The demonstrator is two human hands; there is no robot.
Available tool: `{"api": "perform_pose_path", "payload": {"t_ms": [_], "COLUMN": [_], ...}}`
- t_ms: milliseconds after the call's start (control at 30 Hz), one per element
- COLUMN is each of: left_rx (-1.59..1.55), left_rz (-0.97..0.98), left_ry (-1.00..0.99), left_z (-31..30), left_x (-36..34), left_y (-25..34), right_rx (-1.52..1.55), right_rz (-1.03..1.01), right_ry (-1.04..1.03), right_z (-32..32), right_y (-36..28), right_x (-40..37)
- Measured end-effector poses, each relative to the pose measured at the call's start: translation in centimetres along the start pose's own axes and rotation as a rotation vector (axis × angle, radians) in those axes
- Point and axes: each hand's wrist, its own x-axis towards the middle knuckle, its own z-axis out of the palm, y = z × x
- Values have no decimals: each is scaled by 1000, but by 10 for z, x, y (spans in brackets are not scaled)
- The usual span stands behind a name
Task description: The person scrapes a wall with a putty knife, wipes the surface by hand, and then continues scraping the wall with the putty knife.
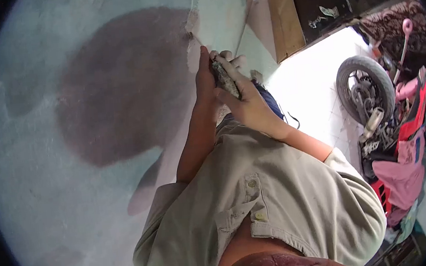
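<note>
My left hand (204, 78) is seen edge-on beside the pale wall, its visible fingers stretched out; its palm side is hidden. Close against it, my right hand (251, 102) has its thumb and fingers around a rough, grey, elongated lump (226, 81). Whitish dust or paste covers the right fingertips. The lump lies between the two hands, and I cannot make out how firmly the left one touches it.
A pale green-blue wall (26, 144) with a large shadow fills the left side. Behind the hands runs a broken plaster edge (193, 38). At right are a brown panel (284, 20), a motorbike wheel (365, 89), pink cloths (399, 180) and a bright tiled floor (310, 89).
</note>
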Motion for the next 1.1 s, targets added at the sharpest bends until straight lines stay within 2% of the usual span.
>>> {"api": "perform_pose_path", "payload": {"t_ms": [67,100,167,200,267,300,367,400,433,500,533,600,700,767,800,867,933,1000,1100], "left_rx": [19,29,100,169,122,65,105,140,142,224,234,296,292,331,359,321,281,202,26], "left_rz": [-40,-57,-5,63,26,-2,-6,4,-2,-161,-165,-102,-103,-122,-135,-113,-83,-156,-238], "left_ry": [-82,-159,-95,-29,-35,-34,-7,3,7,-88,-96,27,54,82,131,101,62,-26,-56], "left_z": [-3,-4,12,18,10,13,20,26,25,26,29,36,39,24,26,29,25,11,7], "left_x": [2,2,-7,-11,-6,-8,-13,-14,-16,-15,-14,-16,-20,-14,-13,-14,-19,-16,12], "left_y": [2,2,2,4,6,8,9,10,12,22,24,26,22,29,31,31,30,34,44], "right_rx": [-248,-250,-286,-281,-316,-307,-202,-198,-297,-394,-358,-325,-306,-296,-299,-372,-383,-409,-476], "right_rz": [56,61,277,277,-20,-13,242,249,178,100,95,83,115,-128,-134,71,52,9,84], "right_ry": [-67,-54,-185,-172,-50,-39,-216,-210,-147,-74,-65,-44,-31,75,93,-2,4,34,52], "right_z": [-4,-7,-10,-6,1,0,-5,-3,2,7,8,8,12,15,15,18,23,25,35], "right_y": [-16,-25,-41,-42,-42,-42,-41,-38,-36,-35,-38,-42,-41,-36,-37,-40,-35,-25,-18], "right_x": [-2,-2,-3,-6,-8,-5,1,-1,-3,-1,1,7,0,1,5,6,-5,4,7]}}
